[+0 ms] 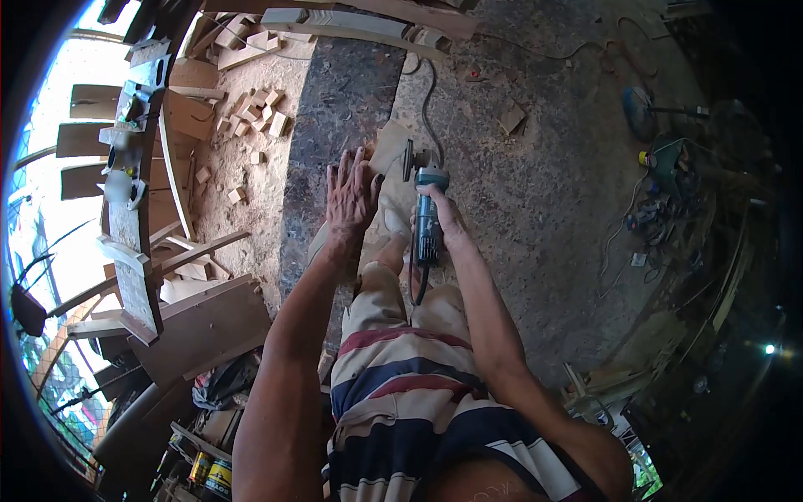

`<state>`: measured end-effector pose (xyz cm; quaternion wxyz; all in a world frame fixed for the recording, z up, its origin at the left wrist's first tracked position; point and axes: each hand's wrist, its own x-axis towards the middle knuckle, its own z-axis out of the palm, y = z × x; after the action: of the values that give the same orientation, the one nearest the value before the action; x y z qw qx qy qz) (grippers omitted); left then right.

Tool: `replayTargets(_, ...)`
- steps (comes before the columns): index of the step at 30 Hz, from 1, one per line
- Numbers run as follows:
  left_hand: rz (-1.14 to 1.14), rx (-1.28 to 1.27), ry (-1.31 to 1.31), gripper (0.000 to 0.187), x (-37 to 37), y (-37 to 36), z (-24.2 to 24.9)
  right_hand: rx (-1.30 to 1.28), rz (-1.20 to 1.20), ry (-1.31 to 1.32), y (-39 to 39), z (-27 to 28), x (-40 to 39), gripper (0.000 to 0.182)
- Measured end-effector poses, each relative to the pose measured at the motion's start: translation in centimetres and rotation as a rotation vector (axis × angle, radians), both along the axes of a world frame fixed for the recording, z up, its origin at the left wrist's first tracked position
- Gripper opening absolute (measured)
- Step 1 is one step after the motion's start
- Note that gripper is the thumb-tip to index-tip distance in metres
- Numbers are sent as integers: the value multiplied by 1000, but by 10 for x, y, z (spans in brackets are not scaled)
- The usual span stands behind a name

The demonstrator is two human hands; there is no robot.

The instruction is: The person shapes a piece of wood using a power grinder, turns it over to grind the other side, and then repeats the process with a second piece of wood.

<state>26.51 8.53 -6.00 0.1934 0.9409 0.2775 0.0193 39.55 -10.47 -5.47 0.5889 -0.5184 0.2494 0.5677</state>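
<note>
My right hand (pixel 446 213) is wrapped round the teal and black body of an angle grinder (pixel 427 224). The grinder's disc (pixel 408 161) points away from me, its edge turned toward a pale piece of wood (pixel 390 146). My left hand (pixel 351 201) lies palm down with fingers spread, at the left side of that wood; its thumb reaches toward the piece. What lies under the palm is hidden. A dark cord (pixel 427 105) runs over the floor beyond the grinder. Below the hands show my feet and legs.
Small wood blocks (pixel 259 111) lie scattered on sawdust at the left. A wooden workbench (pixel 134 217) with tools stands along the left side. Long timber pieces (pixel 351 23) lie at the far end. A fan (pixel 642 113) and cluttered tools (pixel 665 205) sit at the right.
</note>
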Motion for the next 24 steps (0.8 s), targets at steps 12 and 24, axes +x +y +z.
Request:
replayTargets(12, -15, -5, 15, 49, 1, 1, 0, 8, -29, -28, 7, 8, 3, 51)
replayTargets(24, -15, 13, 4, 49, -2, 0, -3, 41, -21, -28, 8, 2, 3, 51)
